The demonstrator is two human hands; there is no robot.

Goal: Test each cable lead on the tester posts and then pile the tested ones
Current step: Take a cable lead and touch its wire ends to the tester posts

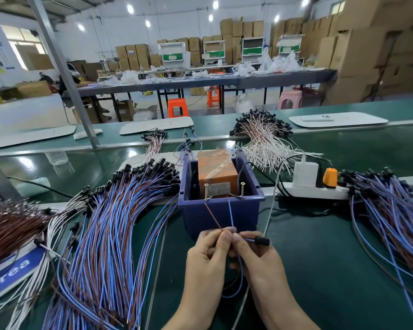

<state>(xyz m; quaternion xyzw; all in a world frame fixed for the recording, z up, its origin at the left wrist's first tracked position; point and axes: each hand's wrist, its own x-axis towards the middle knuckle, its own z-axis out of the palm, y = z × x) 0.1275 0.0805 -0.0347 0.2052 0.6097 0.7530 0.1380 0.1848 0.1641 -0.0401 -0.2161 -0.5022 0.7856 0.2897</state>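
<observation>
Brown-and-blue thin twin-wire cable [241, 277], pinched in both grips before the dark blue plastic bin [219, 217] on the green tabletop [320, 258]. Left hand [208, 256] closed on the brown lead [212, 216], right hand [255, 258] closed on the blue lead [231, 215]. Looks mid-test: brown tip at the foot of the left brass screw post [206, 191], blue tip short of the right brass screw post [242, 190]. Next, probably: swing blue rightward onto its post, steady both, then pile; cannot tell which heap holds tested ones.

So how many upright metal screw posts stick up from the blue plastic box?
2, at the blue plastic box's front rim: left post by the brown wire's tip, right post further right. None look hidden.
</observation>
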